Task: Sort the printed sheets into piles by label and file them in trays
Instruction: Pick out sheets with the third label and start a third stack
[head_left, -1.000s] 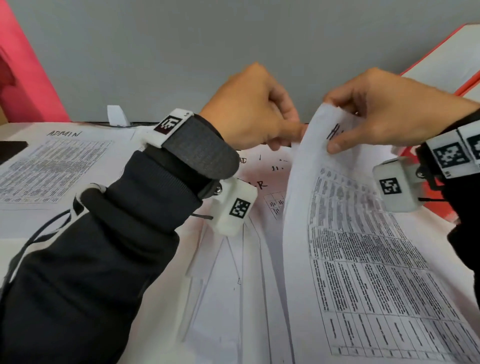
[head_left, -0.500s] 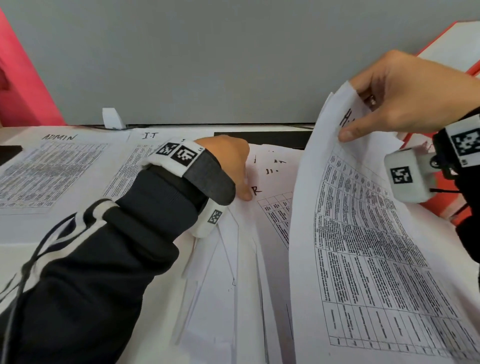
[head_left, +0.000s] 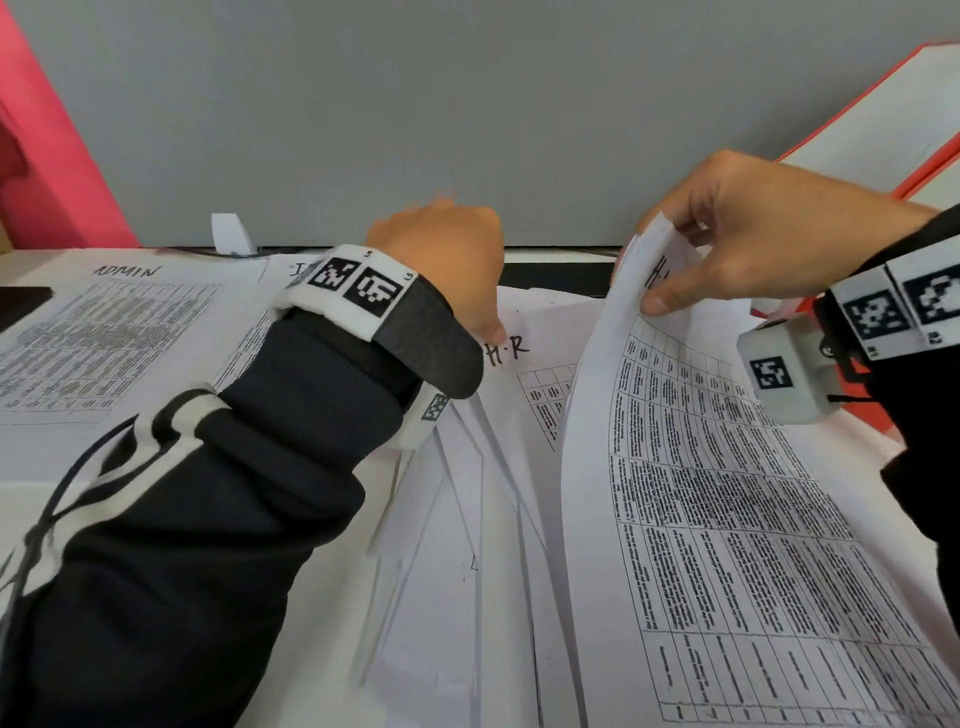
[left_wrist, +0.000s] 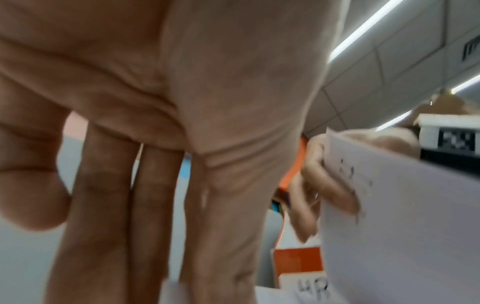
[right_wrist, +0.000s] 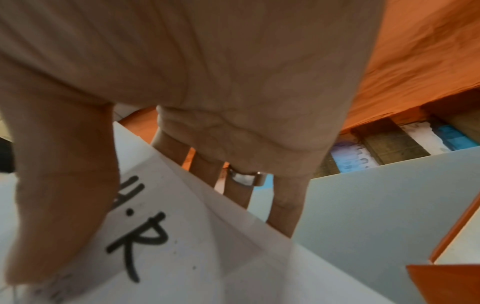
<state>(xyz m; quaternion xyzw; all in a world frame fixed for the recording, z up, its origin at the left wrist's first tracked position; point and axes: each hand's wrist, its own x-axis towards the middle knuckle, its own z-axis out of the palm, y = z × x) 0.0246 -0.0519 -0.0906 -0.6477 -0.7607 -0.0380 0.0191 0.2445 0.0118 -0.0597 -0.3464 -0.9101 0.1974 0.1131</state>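
Mid-sort: our right hand (head_left: 769, 234) pinches the lifted white printed H.R sheet (head_left: 727, 493); left hand (head_left: 447, 270), fingers straight, presses the loose white stack (head_left: 467, 545). Next, probably the H.R pile.

The sheets (head_left: 727, 519) are white, printed with dense black tables of fine text, and carry black handwritten labels. The sleeve (head_left: 182, 519) is black with white stripes. The wristbands (head_left: 353, 291) are white with black-and-white square code patterns, one joined to a dark grey strap (head_left: 426, 343). The trays (head_left: 883, 119) are orange-red with white inside. The wall (head_left: 467, 104) is plain grey, and a red panel (head_left: 47, 156) stands at far left. A silver ring (right_wrist: 244, 176) shows on one finger.
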